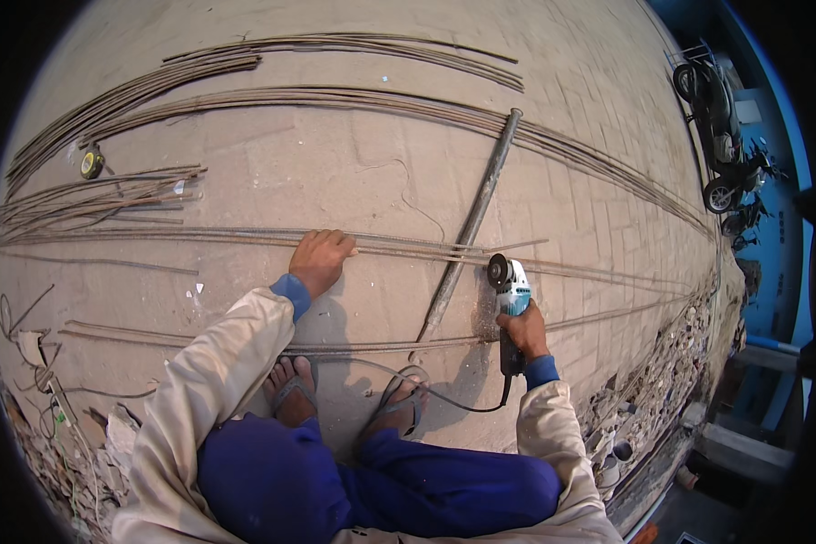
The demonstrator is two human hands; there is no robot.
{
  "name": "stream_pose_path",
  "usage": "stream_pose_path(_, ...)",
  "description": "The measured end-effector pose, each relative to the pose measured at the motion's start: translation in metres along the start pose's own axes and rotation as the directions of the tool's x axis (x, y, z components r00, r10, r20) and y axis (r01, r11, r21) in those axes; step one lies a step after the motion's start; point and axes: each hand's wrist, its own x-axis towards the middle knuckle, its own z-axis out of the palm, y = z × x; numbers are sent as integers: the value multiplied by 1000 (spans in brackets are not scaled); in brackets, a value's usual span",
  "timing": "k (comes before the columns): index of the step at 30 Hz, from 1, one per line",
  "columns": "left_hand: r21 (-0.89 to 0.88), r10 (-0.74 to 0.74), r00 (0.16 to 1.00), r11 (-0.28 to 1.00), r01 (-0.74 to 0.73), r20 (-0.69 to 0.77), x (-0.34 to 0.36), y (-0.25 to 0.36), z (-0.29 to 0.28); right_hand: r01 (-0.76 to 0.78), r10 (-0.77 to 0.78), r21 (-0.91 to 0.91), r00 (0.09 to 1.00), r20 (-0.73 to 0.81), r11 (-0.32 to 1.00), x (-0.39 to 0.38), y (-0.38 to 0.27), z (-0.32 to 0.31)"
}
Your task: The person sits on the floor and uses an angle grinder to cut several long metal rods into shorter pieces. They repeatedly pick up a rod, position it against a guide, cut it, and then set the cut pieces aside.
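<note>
My left hand [322,261] is closed around thin steel rods [408,245] that run from left to right in front of me. In my right hand [526,328] is a teal-and-black angle grinder [515,299], gripped by its body. Its disc [499,270] is at the rods, just right of where they cross a metal pipe [473,222]; whether it touches them I cannot tell. The pipe lies slantwise on the ground under the rods. A black power cord [467,407] loops from the grinder's lower end back past my feet.
Bundles of rods [335,95] lie farther off, with more loose rods [100,204] at the left. Beside those sits a yellow-and-black tape measure [92,164]. Another rod pair [354,348] lies right before my sandalled feet. Rubble [644,399] lines the right; motorbikes [721,145] stand beyond.
</note>
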Motion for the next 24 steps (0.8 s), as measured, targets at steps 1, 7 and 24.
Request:
stream_pose_path(1,10,6,1000,1000,-5,-11,0,1,2,-3,3,-10,1000,-9,1000,-1,0,-1)
stream_pose_path(7,42,15,1000,999,-14,-22,-4,-9,-2,4,-5,47,1000,21,999,2,-4,11)
stream_pose_path(24,9,20,998,1000,-20,-61,-2,-1,3,46,-48,-25,995,-86,999,-4,5,5)
